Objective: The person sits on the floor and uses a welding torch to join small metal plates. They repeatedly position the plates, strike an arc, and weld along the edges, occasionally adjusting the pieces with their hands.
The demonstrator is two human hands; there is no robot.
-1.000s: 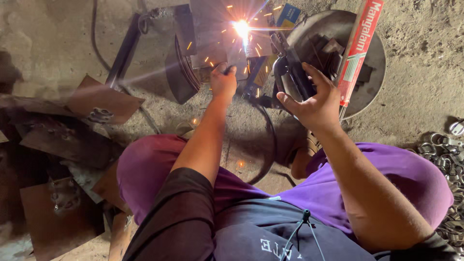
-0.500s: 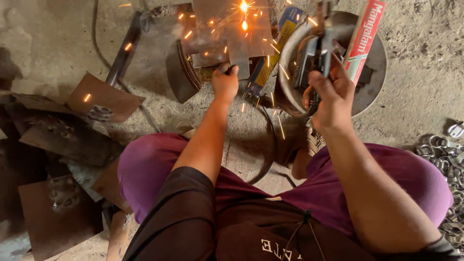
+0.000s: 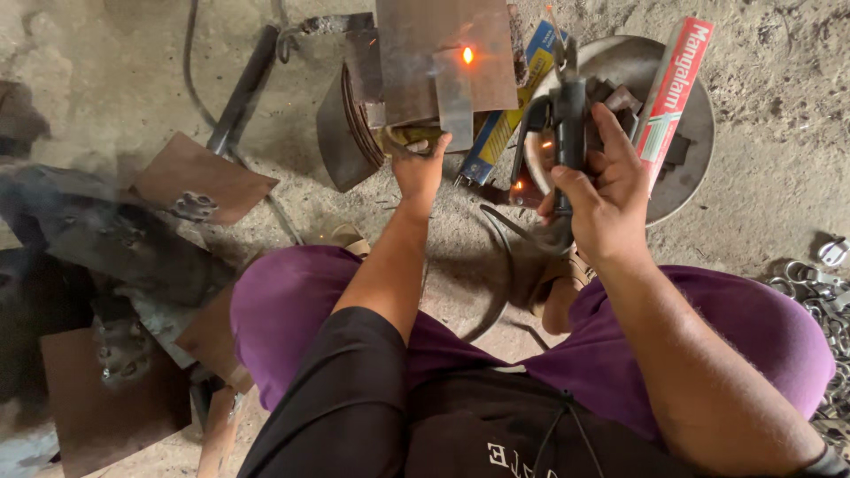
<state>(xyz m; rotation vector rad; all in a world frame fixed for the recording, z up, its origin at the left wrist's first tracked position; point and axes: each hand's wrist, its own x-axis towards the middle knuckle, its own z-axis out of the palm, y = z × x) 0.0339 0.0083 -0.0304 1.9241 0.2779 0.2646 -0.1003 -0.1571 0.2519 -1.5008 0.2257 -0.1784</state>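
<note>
The flat grey steel plate (image 3: pixel 447 53) stands above the left-hand fingertips, with a glowing orange weld spot (image 3: pixel 467 55) near its right side. A narrower grey metal strip (image 3: pixel 455 99) hangs against its lower edge. The left hand (image 3: pixel 419 166) closes its fingers on the parts just below that edge. The right hand (image 3: pixel 602 195), well apart to the right, wraps its fingers tightly around the black electrode holder (image 3: pixel 567 119), held upright. Beyond its knuckles lies a round grey metal bowl (image 3: pixel 691 168) carrying a red-and-white electrode box (image 3: pixel 673 84). Bare sandy ground (image 3: pixel 761 212) stays open right of the bowl.
</note>
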